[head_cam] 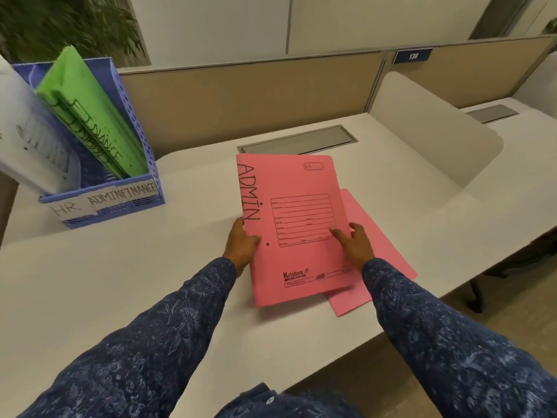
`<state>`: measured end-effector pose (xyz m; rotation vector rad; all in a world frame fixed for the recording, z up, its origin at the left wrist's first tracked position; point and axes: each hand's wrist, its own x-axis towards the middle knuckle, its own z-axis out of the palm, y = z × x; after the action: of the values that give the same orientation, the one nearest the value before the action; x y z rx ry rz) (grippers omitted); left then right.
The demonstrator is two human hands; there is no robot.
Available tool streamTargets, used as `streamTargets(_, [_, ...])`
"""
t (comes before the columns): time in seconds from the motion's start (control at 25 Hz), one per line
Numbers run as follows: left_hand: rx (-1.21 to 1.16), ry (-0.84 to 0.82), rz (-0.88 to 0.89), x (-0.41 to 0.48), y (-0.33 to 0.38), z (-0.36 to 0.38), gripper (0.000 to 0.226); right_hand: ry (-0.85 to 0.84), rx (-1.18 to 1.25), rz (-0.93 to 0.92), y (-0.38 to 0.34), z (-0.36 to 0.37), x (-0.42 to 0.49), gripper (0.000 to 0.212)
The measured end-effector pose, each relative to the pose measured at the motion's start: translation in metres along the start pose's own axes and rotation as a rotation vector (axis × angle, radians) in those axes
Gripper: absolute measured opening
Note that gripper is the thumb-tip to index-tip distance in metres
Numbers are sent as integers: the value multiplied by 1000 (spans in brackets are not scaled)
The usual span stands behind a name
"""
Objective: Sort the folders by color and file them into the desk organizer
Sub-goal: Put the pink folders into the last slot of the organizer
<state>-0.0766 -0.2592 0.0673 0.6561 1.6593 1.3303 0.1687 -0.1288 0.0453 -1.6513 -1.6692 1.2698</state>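
A pink folder marked ADMIN (295,206) is lifted slightly off the white desk. My left hand (242,245) grips its left edge, thumb on top. My right hand (354,245) rests on its lower right face with the fingers spread. A second pink folder (376,254) lies flat beneath it, sticking out to the right. At the far left stands a blue desk organizer (138,164) labelled HR, ADMIN and FINANCE. Green folders marked FINANCE (90,116) lean in its right slot, and white folders (27,137) lean in the left slot. The middle ADMIN slot shows no folder.
A beige partition wall (256,98) runs behind the desk. A grey cable hatch (298,141) is set into the desk just beyond the folders. A white curved divider (428,128) rises at the right. The desk's front edge (346,354) is near my body.
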Motion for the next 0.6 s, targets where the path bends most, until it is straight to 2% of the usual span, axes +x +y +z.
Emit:
streamTargets(0.12, [-55, 65, -16, -9, -11, -44, 46, -41, 154, 38, -19, 35, -11, 47])
streamTargets(0.28, [-85, 163, -38, -29, -26, -110, 45, -194, 231, 105, -24, 92, -27, 19])
streamTargets(0.44, [-106, 252, -55, -49, -42, -168, 40, -287, 145, 63, -42, 147, -48, 28])
streamTargets(0.6, [-193, 390, -12, -63, -48, -217, 20, -329, 15, -122, -69, 196, -64, 39])
